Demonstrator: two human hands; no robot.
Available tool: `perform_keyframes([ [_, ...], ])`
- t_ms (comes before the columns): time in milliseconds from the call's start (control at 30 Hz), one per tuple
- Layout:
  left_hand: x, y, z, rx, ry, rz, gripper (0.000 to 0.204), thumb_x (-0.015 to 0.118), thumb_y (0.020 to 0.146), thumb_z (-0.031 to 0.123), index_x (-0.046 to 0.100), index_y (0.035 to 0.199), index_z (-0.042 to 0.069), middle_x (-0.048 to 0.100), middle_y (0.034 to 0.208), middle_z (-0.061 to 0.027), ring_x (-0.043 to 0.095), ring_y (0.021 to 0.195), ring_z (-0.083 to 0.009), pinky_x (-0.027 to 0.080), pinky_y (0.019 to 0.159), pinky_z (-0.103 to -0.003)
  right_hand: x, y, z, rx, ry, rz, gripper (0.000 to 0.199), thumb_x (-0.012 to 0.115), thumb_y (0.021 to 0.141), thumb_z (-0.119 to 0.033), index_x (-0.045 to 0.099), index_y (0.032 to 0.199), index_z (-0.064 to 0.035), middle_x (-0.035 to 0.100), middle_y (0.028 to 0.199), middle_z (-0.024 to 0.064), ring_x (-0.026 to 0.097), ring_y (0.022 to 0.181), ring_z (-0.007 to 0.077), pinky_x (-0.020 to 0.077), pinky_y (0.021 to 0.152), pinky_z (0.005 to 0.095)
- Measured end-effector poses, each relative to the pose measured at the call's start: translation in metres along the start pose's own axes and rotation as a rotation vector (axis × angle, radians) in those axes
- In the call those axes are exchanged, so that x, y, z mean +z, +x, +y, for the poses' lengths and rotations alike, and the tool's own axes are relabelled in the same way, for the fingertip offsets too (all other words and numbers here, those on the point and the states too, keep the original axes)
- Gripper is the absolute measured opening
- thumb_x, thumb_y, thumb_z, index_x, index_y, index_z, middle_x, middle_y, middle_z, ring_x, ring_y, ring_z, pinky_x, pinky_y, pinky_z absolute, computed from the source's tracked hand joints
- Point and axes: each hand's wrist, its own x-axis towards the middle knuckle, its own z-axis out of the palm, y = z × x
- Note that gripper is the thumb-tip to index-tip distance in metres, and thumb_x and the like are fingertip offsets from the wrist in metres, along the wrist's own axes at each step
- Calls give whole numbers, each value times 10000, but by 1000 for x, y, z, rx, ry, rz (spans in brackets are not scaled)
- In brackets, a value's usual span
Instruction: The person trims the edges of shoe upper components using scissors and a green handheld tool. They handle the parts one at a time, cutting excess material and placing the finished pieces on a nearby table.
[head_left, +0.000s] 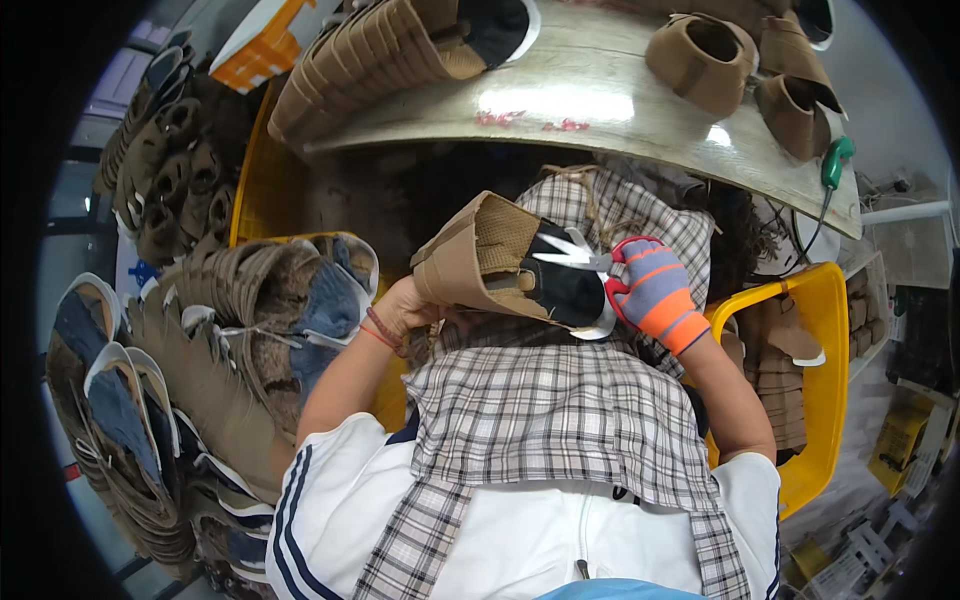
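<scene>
My left hand (404,306), bare with red bands at the wrist, grips a brown shoe upper (452,272) by its outer side. The upper lies over my lap, its opening turned to the right, showing tan woven lining, a black inner part and a white edge. My right hand (656,285), in a grey and orange striped glove, is closed round the red handles of a pair of scissors (578,256). Their blades stand apart and point left, over the black part of the upper. The fingertips of my left hand are partly hidden by the upper.
A worktable (600,100) ahead bears a row of nested brown uppers (350,70) and several loose ones (700,62). Stacked uppers (190,370) crowd my left. A yellow crate (825,380) with brown pieces stands at my right. A green-handled tool (836,160) hangs at the table's edge.
</scene>
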Motion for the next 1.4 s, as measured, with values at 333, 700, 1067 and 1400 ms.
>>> perform_keyframes([
  [333, -36, 43, -62, 523, -166, 162, 389, 486, 959, 294, 476, 1266, 55, 558, 1212, -74, 546, 1103, -199, 470, 946, -382, 34, 14, -9, -39, -110, -90, 334, 740, 652, -229, 560, 904, -106, 590, 895, 94, 566, 857, 295, 449, 767, 399],
  [700, -30, 48, -56, 613, -177, 177, 278, 659, 869, 175, 575, 1114, 75, 606, 999, -16, 587, 897, -135, 517, 783, -284, 54, 20, 2, -51, -243, -140, 344, 737, 646, -233, 601, 931, -98, 606, 925, 95, 577, 875, 292, 464, 749, 407],
  [1067, -37, 55, -66, 742, -8, 171, 452, 628, 891, 297, 483, 1247, 59, 566, 1164, -70, 580, 1018, -174, 519, 846, -325, 40, 30, -3, -66, -176, -111, 348, 738, 666, -295, 599, 922, -105, 609, 905, 98, 583, 871, 280, 460, 753, 397],
  [1400, -46, 68, -65, 576, -356, 111, 483, 611, 900, 349, 455, 1268, 78, 557, 1188, -80, 578, 1056, -208, 529, 862, -363, 36, 62, -22, -136, -256, -166, 388, 727, 675, -316, 601, 961, -86, 609, 929, 111, 578, 879, 277, 455, 781, 379],
])
